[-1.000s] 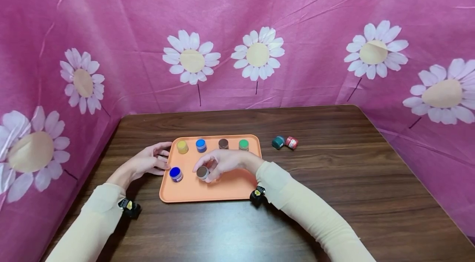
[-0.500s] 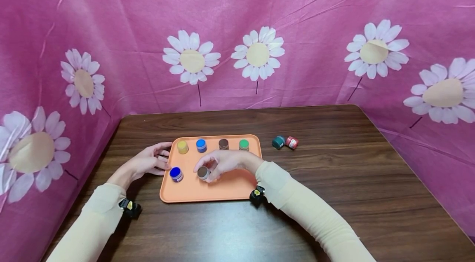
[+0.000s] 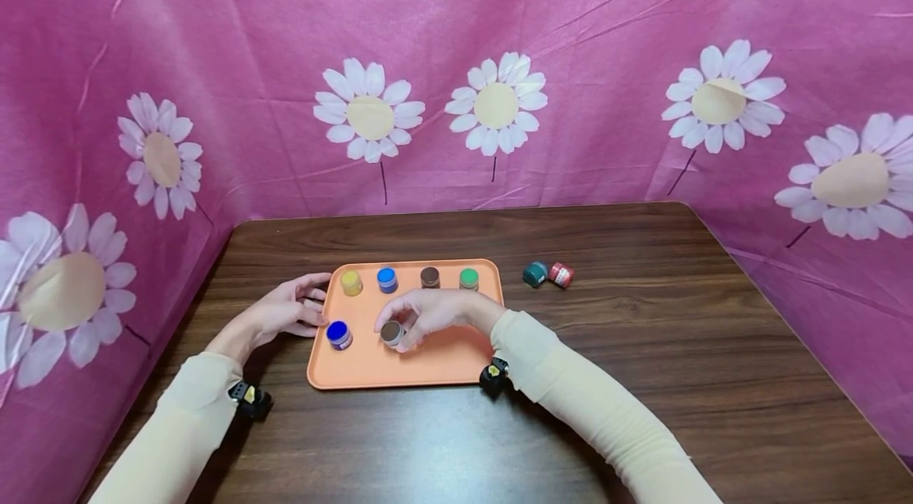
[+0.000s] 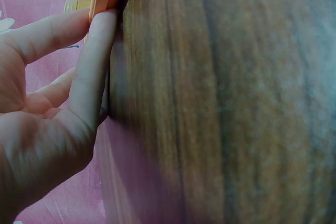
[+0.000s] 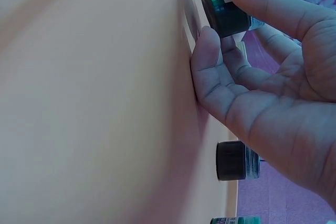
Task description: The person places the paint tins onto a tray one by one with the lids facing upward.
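Observation:
My right hand (image 3: 428,312) pinches a small brown paint jar (image 3: 391,333) between thumb and fingertips, over the middle of the orange tray (image 3: 399,371). In the right wrist view the held jar (image 5: 224,17) leans a little, close over the tray. My left hand (image 3: 285,306) touches the tray's left rim, its fingertips and thumb spread along it with the fingers fairly straight. A dark blue jar (image 3: 338,335) stands on the tray between the two hands. Along the far side of the tray stand a yellow jar (image 3: 351,283), a blue jar (image 3: 387,280), another brown jar (image 3: 429,276) and a green jar (image 3: 468,279).
On the brown wooden table (image 3: 628,345), right of the tray, a dark green jar (image 3: 535,274) and a red jar (image 3: 561,275) lie side by side. A pink cloth (image 3: 599,131) with white flowers hangs around the table's back and sides.
My right hand and the brown jar in it have shifted very slightly to the right. The left hand stays at the tray's rim.

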Available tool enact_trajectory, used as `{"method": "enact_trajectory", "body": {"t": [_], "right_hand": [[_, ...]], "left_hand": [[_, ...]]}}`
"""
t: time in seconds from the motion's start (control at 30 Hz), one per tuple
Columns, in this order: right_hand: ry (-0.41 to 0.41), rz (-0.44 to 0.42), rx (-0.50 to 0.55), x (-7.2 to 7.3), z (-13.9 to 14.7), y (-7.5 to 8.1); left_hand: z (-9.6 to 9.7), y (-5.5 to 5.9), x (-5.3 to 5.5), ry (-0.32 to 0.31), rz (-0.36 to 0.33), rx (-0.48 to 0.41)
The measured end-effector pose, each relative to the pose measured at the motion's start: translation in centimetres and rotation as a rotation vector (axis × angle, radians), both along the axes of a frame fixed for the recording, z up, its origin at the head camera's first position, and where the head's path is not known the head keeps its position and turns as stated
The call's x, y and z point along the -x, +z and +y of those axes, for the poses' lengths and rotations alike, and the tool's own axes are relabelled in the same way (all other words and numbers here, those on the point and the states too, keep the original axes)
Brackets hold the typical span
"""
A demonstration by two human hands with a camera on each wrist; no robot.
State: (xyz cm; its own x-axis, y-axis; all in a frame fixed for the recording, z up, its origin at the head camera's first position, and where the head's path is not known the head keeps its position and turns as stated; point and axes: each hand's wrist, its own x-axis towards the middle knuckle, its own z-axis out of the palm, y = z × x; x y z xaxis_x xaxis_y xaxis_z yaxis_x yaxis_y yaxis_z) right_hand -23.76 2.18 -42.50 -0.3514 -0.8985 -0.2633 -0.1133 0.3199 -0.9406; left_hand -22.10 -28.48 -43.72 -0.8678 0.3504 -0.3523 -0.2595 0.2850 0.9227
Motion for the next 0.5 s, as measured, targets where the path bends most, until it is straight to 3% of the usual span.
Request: {"method": "enact_trajectory", "body": {"t": [0.5], "right_hand": [[-0.020,-0.037,0.014,-0.26,-0.07,0.20]], "left_hand": [[0.01,0.08,-0.02,0.000,0.004,0.001]]}}
